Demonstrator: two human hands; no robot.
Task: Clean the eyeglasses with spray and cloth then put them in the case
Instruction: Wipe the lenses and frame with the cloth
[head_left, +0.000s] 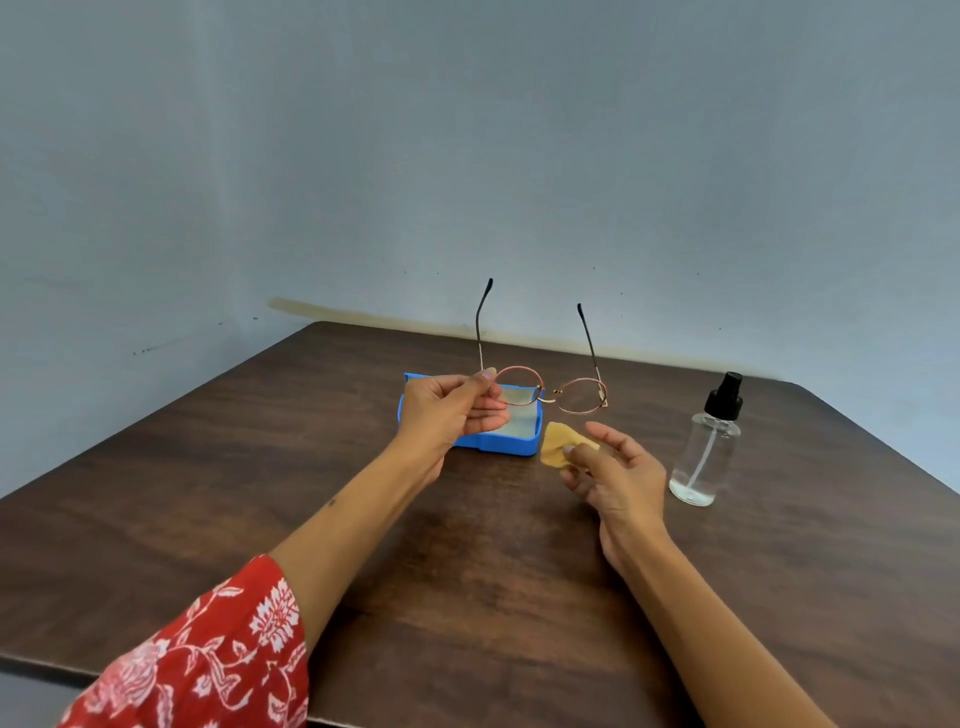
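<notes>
A dark wooden table (467, 545) fills my view, pushed against a pale blue-grey wall (467, 130). My left hand (449, 413) is raised over the table's middle, thumb and fingers pinching the outer rim of one lens of the eyeglasses (545, 392). The thin rose-gold frame juts out to the right of that hand, held clear of the table, both temples unfolded and pointing up and away toward the wall. Directly behind and beneath the left hand sits the blue glasses case (511, 444), open, its pale lining showing; the hand covers part of it. My right hand (618, 480) is lower and nearer to me, just right of the case, fingers curled around a small yellow cleaning cloth (558, 447) that sticks out to the left of the fingertips. The cloth lies below the free lens, apart from it. To the right of that hand, near but not touching, the clear spray bottle (704, 452) with its black pump top stands upright. A red floral sleeve (208, 654) covers my left upper forearm.
</notes>
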